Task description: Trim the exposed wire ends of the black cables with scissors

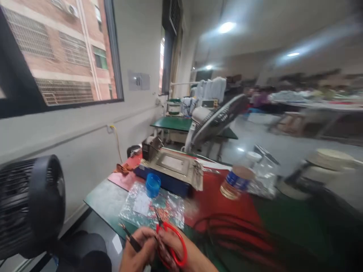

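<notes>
My left hand (138,251) is closed on a black cable (132,241), whose stripped end with bare wires points up and to the left. Right beside it, my right hand (171,240) is closed round red-handled scissors (181,245), their dark blades pointing up and away from me. The fingertips of both hands come close together, and what lies between them is hidden. Just beyond the hands is a clear plastic bag (127,211) with small reddish pieces on or in it. A blue cup (153,185) stands at the bag's far side.
Behind the cup sits a metal-topped machine with a blue base (170,177). A bottle with a blue label (236,181) stands on the red mat (210,189). Blurred dark cable loops (235,230) lie at right. A black fan (31,207) is at left; another fan (218,117) stands beyond the table.
</notes>
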